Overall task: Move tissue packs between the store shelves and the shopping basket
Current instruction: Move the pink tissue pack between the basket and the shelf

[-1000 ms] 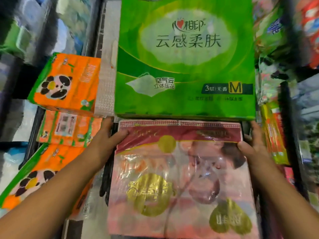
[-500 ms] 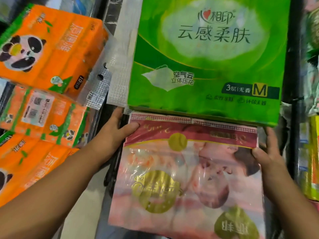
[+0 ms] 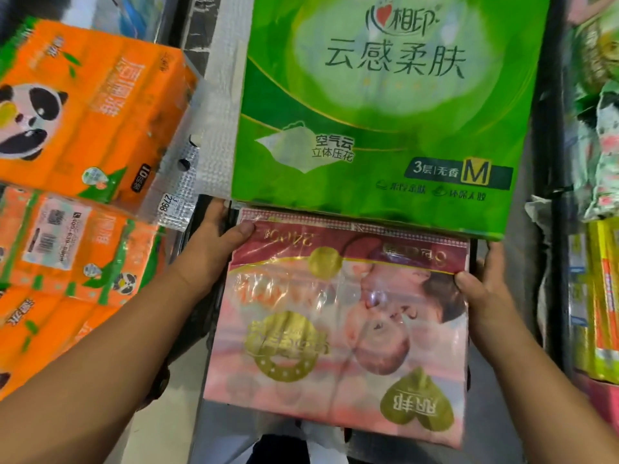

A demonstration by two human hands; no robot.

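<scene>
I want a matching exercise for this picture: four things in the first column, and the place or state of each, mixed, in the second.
1. pink pack
2. green pack
3. orange panda packs
4. right hand

A. stacked at the left
B. grips the pink pack's right edge
C. gripped at both side edges
D. bears a large M label

Pairs: 1-C, 2-D, 3-A, 4-B

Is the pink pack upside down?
Yes, upside down as seen here: the pink pack has its gold writing and faces inverted, while the green pack reads normally.
</scene>
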